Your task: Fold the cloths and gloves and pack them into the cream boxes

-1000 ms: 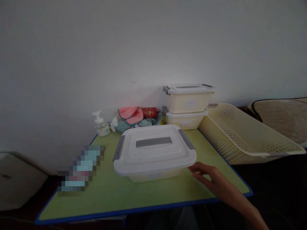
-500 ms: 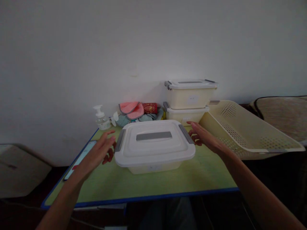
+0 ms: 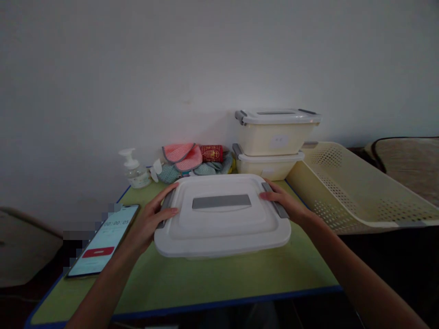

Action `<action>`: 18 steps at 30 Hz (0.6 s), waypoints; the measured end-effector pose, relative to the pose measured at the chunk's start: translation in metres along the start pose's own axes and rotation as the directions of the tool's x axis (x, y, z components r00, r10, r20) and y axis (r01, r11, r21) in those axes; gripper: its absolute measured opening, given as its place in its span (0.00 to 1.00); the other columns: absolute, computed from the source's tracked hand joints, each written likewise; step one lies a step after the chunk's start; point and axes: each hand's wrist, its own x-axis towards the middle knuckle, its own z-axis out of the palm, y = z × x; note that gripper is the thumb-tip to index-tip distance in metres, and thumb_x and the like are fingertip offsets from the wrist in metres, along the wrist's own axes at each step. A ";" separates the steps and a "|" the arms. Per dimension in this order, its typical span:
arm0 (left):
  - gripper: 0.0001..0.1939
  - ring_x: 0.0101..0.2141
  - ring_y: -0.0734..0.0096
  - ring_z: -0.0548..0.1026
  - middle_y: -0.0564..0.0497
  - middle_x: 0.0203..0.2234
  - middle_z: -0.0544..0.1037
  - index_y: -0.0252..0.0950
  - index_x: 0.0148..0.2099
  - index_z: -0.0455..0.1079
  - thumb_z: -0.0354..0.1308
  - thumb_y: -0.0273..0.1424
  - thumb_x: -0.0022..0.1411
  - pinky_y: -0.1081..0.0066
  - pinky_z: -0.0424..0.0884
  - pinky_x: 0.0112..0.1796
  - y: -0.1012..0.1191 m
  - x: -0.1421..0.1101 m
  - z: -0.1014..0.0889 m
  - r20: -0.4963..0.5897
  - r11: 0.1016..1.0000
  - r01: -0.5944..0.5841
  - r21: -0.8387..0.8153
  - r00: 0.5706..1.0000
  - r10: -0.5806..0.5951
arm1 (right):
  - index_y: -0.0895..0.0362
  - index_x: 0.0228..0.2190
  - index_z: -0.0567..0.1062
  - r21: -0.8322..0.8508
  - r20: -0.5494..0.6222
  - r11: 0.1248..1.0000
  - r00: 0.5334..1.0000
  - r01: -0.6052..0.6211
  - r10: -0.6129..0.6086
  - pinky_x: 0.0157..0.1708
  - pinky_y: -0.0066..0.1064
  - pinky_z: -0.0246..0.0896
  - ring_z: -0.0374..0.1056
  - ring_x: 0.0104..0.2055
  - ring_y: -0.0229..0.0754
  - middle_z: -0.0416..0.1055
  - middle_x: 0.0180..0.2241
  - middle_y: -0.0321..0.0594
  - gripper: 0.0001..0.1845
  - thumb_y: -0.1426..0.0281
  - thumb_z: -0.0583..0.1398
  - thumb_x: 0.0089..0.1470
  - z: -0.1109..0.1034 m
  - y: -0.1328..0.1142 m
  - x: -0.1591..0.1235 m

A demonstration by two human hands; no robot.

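In the middle of the head view a lidded storage box (image 3: 222,228) has a white lid with a grey handle strip on top and a grey latch on each short side. My left hand (image 3: 154,217) is closed on its left side, thumb on the lid by the latch. On the opposite side my right hand (image 3: 283,201) grips the box, with its thumb over the right latch and onto the lid. The lid hides most of the cream body below. Fingers under the rim are out of sight.
A phone (image 3: 106,242) with a timer lies left on the green table (image 3: 219,283). At the back are a pump bottle (image 3: 134,171), pink cloth (image 3: 183,155), a red item (image 3: 211,153) and two stacked boxes (image 3: 274,137). A perforated cream basket (image 3: 329,201) stands right.
My left hand came into view from the left and took hold of the box. My right hand rose from the box's front right corner to its right latch and closed there.
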 end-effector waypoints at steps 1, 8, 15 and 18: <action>0.36 0.45 0.53 0.71 0.49 0.50 0.73 0.38 0.54 0.66 0.65 0.36 0.38 0.71 0.70 0.34 -0.001 0.001 0.001 -0.010 1.000 -0.004 -0.011 1.000 0.004 | 0.54 0.47 0.70 0.038 0.022 0.999 0.999 -0.024 0.023 0.38 0.36 0.67 0.69 0.42 0.47 0.72 0.45 0.40 0.26 0.63 0.56 0.43 0.000 0.000 0.001; 0.32 0.44 0.54 0.70 0.51 0.47 0.73 0.38 0.49 0.68 0.62 0.33 0.36 0.71 0.68 0.33 -0.006 0.003 0.001 -0.025 0.997 -0.021 -0.077 0.999 0.019 | 0.55 0.44 0.72 0.182 0.019 0.979 0.995 -0.098 0.096 0.38 0.35 0.64 0.68 0.42 0.49 0.73 0.42 0.40 0.29 0.63 0.57 0.37 0.003 -0.002 0.001; 0.29 0.44 0.55 0.69 0.52 0.46 0.73 0.38 0.47 0.68 0.59 0.33 0.37 0.72 0.67 0.32 -0.004 0.000 0.005 -0.059 0.993 -0.029 -0.114 0.998 0.022 | 0.57 0.44 0.72 0.241 -0.028 0.964 0.992 -0.115 0.125 0.31 0.32 0.64 0.70 0.36 0.47 0.75 0.37 0.40 0.30 0.62 0.57 0.35 0.009 0.000 0.001; 0.28 0.43 0.54 0.70 0.52 0.46 0.73 0.38 0.47 0.68 0.59 0.33 0.38 0.71 0.67 0.32 -0.005 0.000 0.005 -0.056 0.993 -0.032 -0.111 0.998 0.025 | 0.57 0.45 0.72 0.218 -0.055 0.972 0.993 -0.087 0.101 0.31 0.33 0.65 0.71 0.35 0.48 0.75 0.37 0.41 0.31 0.60 0.57 0.37 0.009 0.002 0.000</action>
